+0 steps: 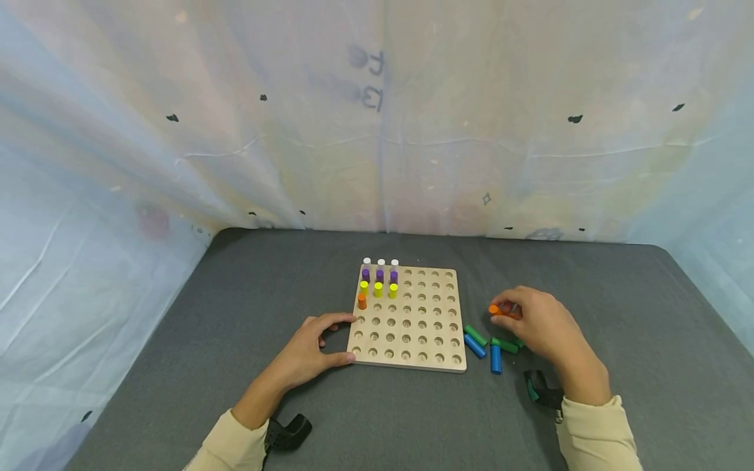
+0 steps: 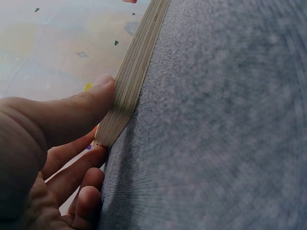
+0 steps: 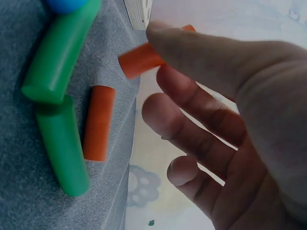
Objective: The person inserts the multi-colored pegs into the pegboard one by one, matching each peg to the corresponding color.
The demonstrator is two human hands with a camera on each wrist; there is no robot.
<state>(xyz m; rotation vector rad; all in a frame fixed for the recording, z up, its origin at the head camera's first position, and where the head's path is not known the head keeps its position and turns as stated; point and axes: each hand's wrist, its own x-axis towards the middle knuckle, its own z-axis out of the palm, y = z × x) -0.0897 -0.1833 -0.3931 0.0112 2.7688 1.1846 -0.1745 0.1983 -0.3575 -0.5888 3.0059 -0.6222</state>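
A square wooden pegboard (image 1: 414, 332) lies on the table with rows of round holes. My left hand (image 1: 306, 353) rests at its left side, the thumb and index finger spread apart and touching the edge. Upright in the board's far left part stand white pegs (image 1: 381, 263), purple pegs (image 1: 379, 277), yellow pegs (image 1: 378, 290) and one orange peg (image 1: 362, 301). Right of the board, my right hand (image 1: 544, 324) pinches another orange peg (image 3: 136, 61) between thumb and index finger, tilted above the cloth. The other right fingers are loosely bent.
Beside the board's right edge lie two blue pegs (image 1: 496, 360) and several green pegs (image 1: 476, 335). A loose orange peg (image 3: 100, 123) lies against a green one below the right hand. Grey cloth (image 1: 265, 275) covers the table; a pale printed curtain (image 1: 412, 183) hangs behind it.
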